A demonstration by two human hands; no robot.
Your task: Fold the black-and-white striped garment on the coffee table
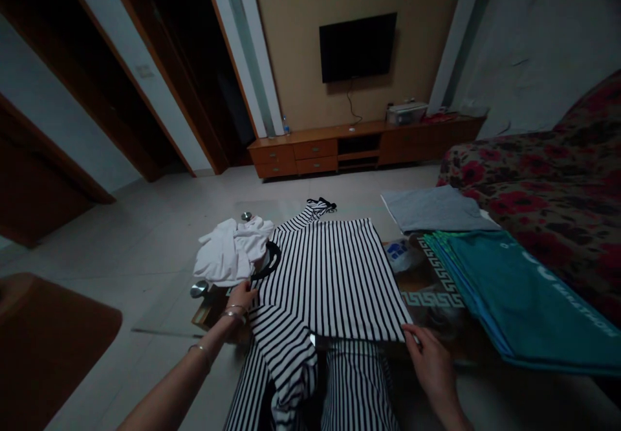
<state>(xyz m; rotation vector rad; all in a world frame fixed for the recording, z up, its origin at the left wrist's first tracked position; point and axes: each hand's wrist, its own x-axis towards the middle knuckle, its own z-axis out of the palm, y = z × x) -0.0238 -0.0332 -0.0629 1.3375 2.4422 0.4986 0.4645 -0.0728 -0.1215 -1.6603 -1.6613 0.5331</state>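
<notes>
A black-and-white striped garment (330,276) lies spread across a low glass table (427,288), its lower part hanging over the near edge. My left hand (241,298), with bracelets at the wrist, pinches the garment's left edge near a sleeve. My right hand (429,353) grips its near right corner. A crumpled white garment (233,250) lies just beyond my left hand.
A teal folded shirt (524,295) and a grey folded garment (431,209) lie at the right, beside a floral sofa (548,191). A wooden TV cabinet (359,146) and wall TV (358,46) stand at the far wall. A brown mat (48,340) is at left on tiled floor.
</notes>
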